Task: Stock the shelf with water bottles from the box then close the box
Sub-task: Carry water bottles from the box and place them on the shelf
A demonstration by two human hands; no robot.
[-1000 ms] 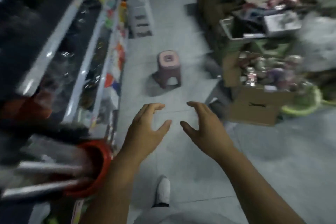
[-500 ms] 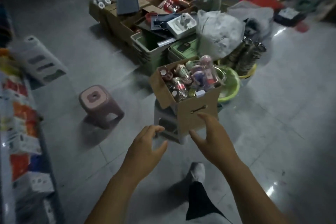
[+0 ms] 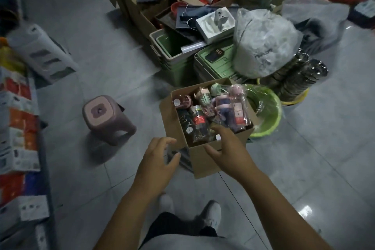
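Note:
An open brown cardboard box [image 3: 205,160] sits on a low grey stool in the middle of the floor. It holds several water bottles [image 3: 233,107] wrapped in clear plastic, pink, red, dark and green ones. My right hand [image 3: 227,146] reaches over the box's near rim, fingers loosely spread above the bottles, holding nothing. My left hand [image 3: 156,160] hovers just left of the box's near corner, fingers loosely curled and empty. The shelf [image 3: 18,144] runs along the left edge, its low tier packed with boxed goods.
A pink plastic stool [image 3: 105,117] stands left of the box. Green basins [image 3: 267,113] and stacked metal bowls [image 3: 298,79] sit to its right. Green crates [image 3: 172,55], a white bagged bundle [image 3: 263,44] and more cartons crowd the floor behind. My feet [image 3: 211,215] are below.
The view swung from the shelf aisle down to the box. Both hands moved forward; the right hand went from in front of the box to over its near rim.

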